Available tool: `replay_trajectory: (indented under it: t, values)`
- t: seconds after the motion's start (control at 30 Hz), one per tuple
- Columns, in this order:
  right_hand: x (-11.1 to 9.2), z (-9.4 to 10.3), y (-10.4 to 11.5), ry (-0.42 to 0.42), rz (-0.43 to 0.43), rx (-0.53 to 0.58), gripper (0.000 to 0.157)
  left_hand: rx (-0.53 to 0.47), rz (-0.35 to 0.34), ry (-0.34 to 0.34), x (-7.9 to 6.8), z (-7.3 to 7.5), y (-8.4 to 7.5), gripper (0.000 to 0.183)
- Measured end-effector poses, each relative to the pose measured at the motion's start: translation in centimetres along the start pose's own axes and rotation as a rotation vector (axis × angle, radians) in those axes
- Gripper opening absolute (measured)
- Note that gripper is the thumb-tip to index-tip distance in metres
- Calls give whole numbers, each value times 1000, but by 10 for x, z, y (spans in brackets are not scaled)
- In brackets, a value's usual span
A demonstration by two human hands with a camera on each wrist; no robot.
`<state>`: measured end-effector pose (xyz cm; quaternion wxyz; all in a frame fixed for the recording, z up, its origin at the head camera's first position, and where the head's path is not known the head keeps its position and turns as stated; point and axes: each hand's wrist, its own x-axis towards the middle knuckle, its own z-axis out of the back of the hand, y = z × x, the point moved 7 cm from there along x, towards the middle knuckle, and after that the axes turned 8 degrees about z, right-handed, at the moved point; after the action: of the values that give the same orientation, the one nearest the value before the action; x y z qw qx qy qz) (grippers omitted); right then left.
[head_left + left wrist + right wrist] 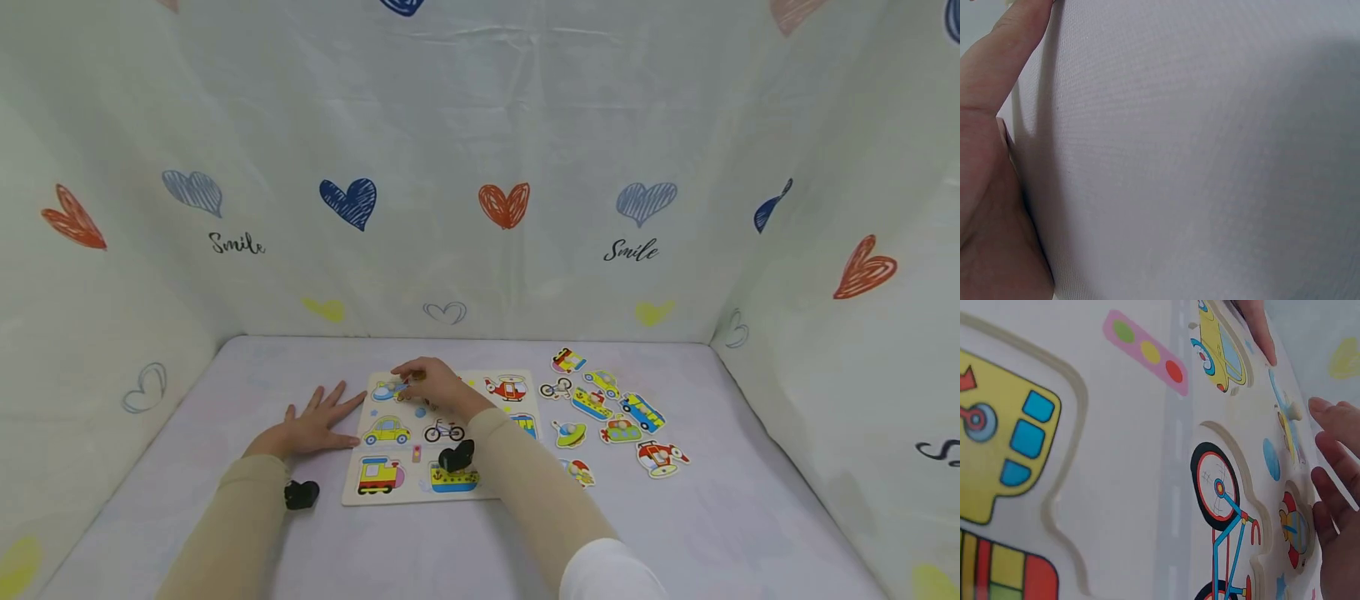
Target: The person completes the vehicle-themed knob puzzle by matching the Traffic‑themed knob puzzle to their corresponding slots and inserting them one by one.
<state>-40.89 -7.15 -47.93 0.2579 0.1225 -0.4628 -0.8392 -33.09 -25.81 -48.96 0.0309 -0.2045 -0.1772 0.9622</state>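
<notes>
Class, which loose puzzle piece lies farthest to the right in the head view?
The loose red helicopter; the blue bus and all the other loose pieces lie further left.

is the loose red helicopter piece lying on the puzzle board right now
No, in the head view the loose red helicopter piece lies on the table, off to the right of the puzzle board.

Head view: high, facing forward and down over table [750,533]. Left wrist: very close to table. Right wrist: close, slanting across puzzle board [1124,456], shared with head.
</notes>
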Motion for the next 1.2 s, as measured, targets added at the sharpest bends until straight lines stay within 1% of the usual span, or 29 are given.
replay_trajectory:
  t: [0.23,0.37,0.47,0.63,0.77,0.87,1.03,1.2]
  values:
    - [-12,8,11,5,55,32,40,6,-3,-5,-2,1,-1,95]
    - [-24,18,13,-10,46,57,41,11,-4,-9,-3,2,0,95]
    - [-33,26,14,-15,42,52,41,10,-6,-10,0,1,2,95]
    - [-45,37,11,-23,44,4,42,0,-15,-15,1,-1,2,96]
    - [-55,41,6,-19,43,3,41,-9,-16,-13,0,0,0,96]
    - [-64,44,3,-6,56,5,40,-8,-19,-8,-1,0,-1,96]
    - [-83,53,4,28,101,-21,41,-8,-21,-2,1,0,1,97]
    - [-100,61,-3,49,103,-45,40,0,-24,-7,1,-1,2,98]
